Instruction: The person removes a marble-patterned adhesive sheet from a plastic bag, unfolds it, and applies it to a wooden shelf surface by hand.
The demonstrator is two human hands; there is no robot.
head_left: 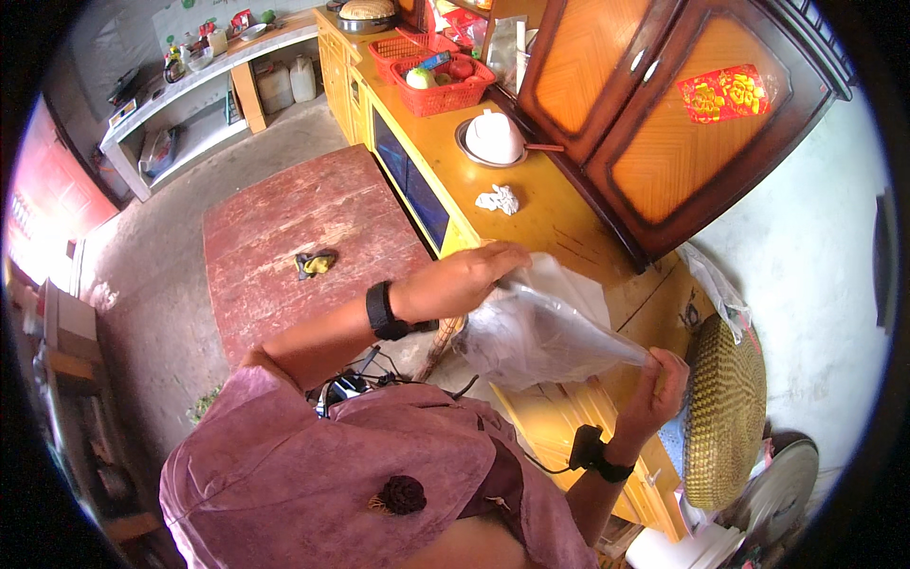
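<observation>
A clear plastic bag (540, 334) is stretched between my two hands over the wooden counter's edge. My left hand (462, 281) pinches its upper left corner, fingers bent over the plastic. At the lower right, my right hand (657, 391) grips the opposite corner between thumb and fingers. The bag's rim between them is pulled nearly straight. Whether anything lies inside it I cannot tell. Beyond my left hand, a crumpled white paper or tissue (499, 200) rests on the yellow counter (455, 153). Both wrists wear black bands.
Left of the counter stands a worn red wooden table (306, 206) with a dark and yellow cloth (315, 264). Farther back are a red plastic basket (441, 96) of produce and a white bowl (495, 136). Wooden cabinet doors (682, 142) rise right; a woven round basket (725, 412) leans nearby.
</observation>
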